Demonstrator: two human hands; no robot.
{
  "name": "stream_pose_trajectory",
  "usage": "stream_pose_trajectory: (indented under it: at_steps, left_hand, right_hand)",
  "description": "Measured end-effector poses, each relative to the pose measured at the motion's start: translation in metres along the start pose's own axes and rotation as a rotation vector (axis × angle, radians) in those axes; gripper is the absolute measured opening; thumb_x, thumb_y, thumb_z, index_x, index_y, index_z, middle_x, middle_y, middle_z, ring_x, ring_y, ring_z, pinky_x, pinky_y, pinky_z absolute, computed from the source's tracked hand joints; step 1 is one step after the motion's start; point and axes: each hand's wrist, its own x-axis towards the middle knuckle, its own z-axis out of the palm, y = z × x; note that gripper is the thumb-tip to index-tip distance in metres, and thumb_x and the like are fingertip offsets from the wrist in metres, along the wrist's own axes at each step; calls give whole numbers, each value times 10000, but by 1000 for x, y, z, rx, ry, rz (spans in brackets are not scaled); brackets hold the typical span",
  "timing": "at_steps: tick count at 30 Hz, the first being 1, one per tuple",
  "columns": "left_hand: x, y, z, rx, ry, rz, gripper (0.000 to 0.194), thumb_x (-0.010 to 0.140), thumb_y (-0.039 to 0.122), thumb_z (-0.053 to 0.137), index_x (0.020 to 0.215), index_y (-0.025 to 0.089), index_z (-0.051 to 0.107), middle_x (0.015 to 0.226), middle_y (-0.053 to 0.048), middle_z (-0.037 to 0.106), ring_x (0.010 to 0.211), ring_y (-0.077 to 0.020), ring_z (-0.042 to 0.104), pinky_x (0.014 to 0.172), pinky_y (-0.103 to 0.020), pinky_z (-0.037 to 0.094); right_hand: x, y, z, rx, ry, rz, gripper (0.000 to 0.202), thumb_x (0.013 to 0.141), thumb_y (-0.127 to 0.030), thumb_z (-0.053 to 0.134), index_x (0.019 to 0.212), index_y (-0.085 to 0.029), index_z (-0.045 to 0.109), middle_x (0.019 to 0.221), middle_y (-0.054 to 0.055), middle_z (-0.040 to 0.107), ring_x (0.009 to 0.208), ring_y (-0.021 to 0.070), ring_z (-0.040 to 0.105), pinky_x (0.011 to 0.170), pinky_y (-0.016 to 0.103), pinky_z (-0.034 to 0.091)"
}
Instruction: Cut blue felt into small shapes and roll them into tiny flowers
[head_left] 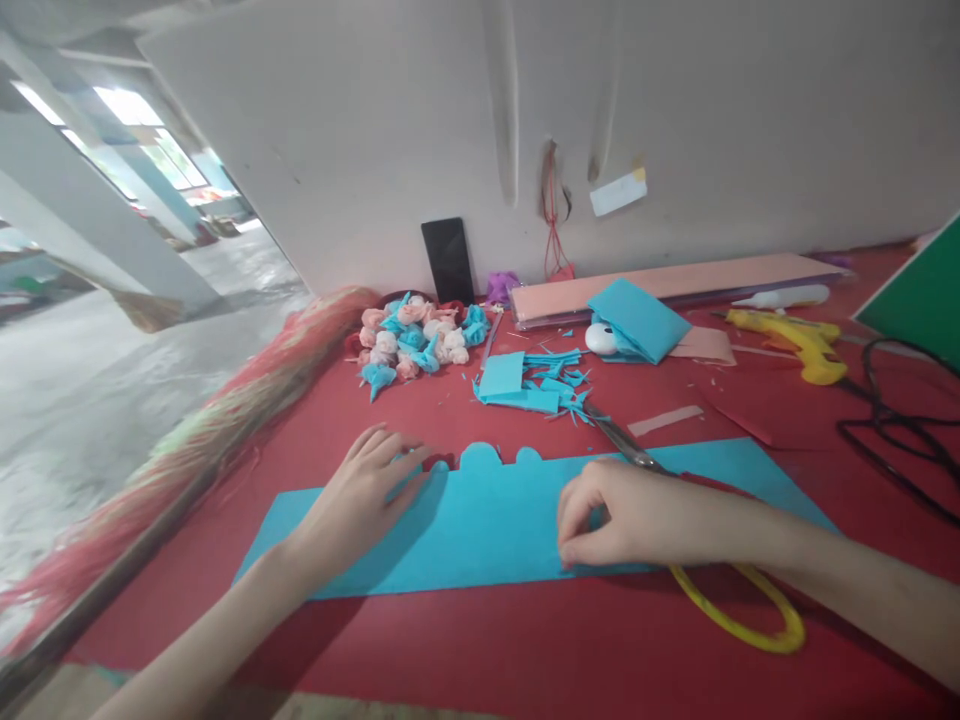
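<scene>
A long blue paper strip (480, 530) lies across the red table, with a few rounded blue tabs (480, 457) along its far edge. My left hand (375, 475) rests over the strip's left part, fingers outstretched and apart, close to those tabs. Curled in a pinch, my right hand (607, 510) has thumb and fingertips on the strip's near edge, right of the middle. Beneath my right wrist lies a pair of scissors with yellow handles (787, 632); its metal blades (626, 440) point away, and my forearm hides the part between.
Paper rosettes (412, 335) in blue, pink and white are heaped at the back left. Behind the strip lie blue crepe-paper scraps (502, 378), a folded blue piece (637, 320) and a yellow glue gun (814, 345) with black cable (874, 430). A phone (448, 260) leans on the back panel.
</scene>
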Motion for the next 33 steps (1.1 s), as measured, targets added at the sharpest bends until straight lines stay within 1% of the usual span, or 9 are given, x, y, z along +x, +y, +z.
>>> stream_pose_trajectory:
  at_steps: [3,7,11,13,20,22,25,27,33]
  left_hand:
    - [-6,-1,6,-5,-30,4,268,891,219,439,1117,187,580,989,-86,595,896,-225,517,842,-408,438]
    - [-9,-3,8,-9,-37,12,272,895,198,431,1113,231,590,983,-66,600,904,-210,523,897,-415,415]
    - [-12,-4,12,-4,-8,19,255,895,170,425,1047,245,615,963,-51,635,907,-197,561,1001,-494,312]
    - [-13,-4,14,-30,10,21,239,892,163,436,1007,250,626,962,-44,652,925,-191,576,1024,-509,275]
    - [-12,-6,18,-161,9,-9,173,875,170,469,963,228,607,986,-30,680,975,-182,586,1049,-476,269]
    - [-9,-5,18,-189,12,-35,158,872,185,473,980,203,588,951,-42,683,944,-185,596,1034,-475,299]
    - [-3,-3,18,-233,7,-65,139,870,194,472,964,183,575,910,-46,678,887,-177,604,956,-421,404]
    - [1,-2,19,-250,6,-83,126,866,203,481,945,184,578,895,-41,678,867,-175,608,934,-410,422]
    - [8,-3,26,-243,45,-117,112,855,246,513,858,194,612,837,-21,692,835,-180,616,995,-481,349]
  right_hand:
    - [3,5,3,24,-90,29,177,701,-274,609,648,-167,739,732,19,705,673,150,603,618,222,431]
    - [6,8,1,56,-175,60,196,715,-302,603,688,-168,742,765,25,701,708,157,608,639,222,432]
    - [8,9,-2,87,-227,80,217,728,-328,601,718,-163,740,776,34,696,734,163,608,647,226,432]
    - [10,9,-3,97,-237,91,221,730,-329,599,723,-157,738,776,38,693,739,164,606,651,228,432]
    - [12,10,-4,109,-251,116,216,728,-309,595,724,-147,738,776,47,695,744,172,612,655,239,438]
    - [12,11,-4,110,-249,119,212,728,-312,596,719,-152,736,781,45,696,746,172,613,661,240,440]
    - [13,13,-5,114,-251,116,208,727,-312,598,702,-151,728,777,43,696,743,172,613,662,240,440]
    - [12,15,-5,117,-253,110,208,728,-308,594,699,-147,722,770,43,695,741,172,614,651,238,438]
    - [12,18,-4,108,-244,105,210,720,-320,603,693,-146,717,780,44,697,752,178,615,671,247,437]
